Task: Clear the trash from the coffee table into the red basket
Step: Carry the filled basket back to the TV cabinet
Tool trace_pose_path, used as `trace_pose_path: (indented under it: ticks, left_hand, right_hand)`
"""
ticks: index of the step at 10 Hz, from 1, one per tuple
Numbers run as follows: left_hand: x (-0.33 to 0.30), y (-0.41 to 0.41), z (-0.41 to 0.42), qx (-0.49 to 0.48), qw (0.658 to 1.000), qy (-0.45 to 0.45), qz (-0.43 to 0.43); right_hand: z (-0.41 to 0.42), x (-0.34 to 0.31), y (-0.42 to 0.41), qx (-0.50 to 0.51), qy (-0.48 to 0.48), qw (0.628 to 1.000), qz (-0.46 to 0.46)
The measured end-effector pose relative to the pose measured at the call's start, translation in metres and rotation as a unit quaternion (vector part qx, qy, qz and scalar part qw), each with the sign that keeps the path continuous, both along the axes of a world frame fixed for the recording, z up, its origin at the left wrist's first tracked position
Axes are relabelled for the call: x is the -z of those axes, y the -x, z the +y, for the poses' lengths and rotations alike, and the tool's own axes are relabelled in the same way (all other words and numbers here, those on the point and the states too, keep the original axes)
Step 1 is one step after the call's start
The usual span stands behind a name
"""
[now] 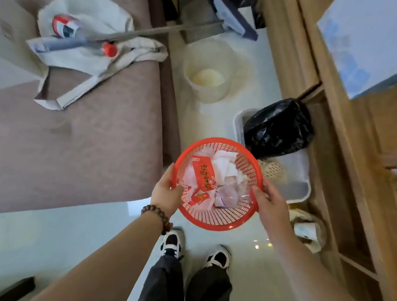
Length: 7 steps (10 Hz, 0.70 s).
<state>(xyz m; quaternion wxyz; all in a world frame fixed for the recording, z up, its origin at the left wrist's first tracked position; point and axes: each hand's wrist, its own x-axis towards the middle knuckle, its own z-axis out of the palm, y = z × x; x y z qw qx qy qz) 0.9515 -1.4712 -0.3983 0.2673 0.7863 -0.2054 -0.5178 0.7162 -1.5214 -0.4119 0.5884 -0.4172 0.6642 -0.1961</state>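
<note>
A round red plastic basket [220, 220] is held in the air above the pale floor, in front of my legs. My left hand [166, 192] grips its left rim and my right hand [271, 202] grips its right rim. Inside lie a red printed wrapper [203, 171], crumpled white tissues [224, 164] and a clear plastic piece [227, 194]. The coffee table is not in view.
A mauve sofa [76, 141] fills the left, with a white cloth bag [84, 24], a mop handle and a red-capped bottle [109, 49] on it. Ahead stand a pale bucket [208, 68] and a grey bin with a black bag [279, 127]. A wooden cabinet [355, 184] runs along the right.
</note>
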Motion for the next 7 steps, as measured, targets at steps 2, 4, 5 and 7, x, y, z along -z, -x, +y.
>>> trace_pose_path:
  ticks: [2, 4, 5, 7]
  left_hand:
    - [0.15, -0.002, -0.017, -0.08, 0.994, -0.031, 0.074]
    - [0.22, -0.004, -0.024, -0.162, 0.981, -0.055, 0.092]
    - [0.231, -0.01, -0.025, -0.166, 0.979, -0.064, 0.098]
    - [0.218, -0.013, -0.017, -0.126, 0.986, -0.06, 0.089]
  right_hand:
    - [-0.032, 0.159, -0.013, -0.036, -0.009, 0.999, -0.026]
    - [-0.044, 0.223, -0.024, -0.048, -0.041, 0.998, -0.029]
    - [-0.049, 0.23, -0.029, -0.056, -0.047, 0.997, -0.027]
    - [-0.042, 0.219, -0.029, -0.08, -0.071, 0.994, 0.005]
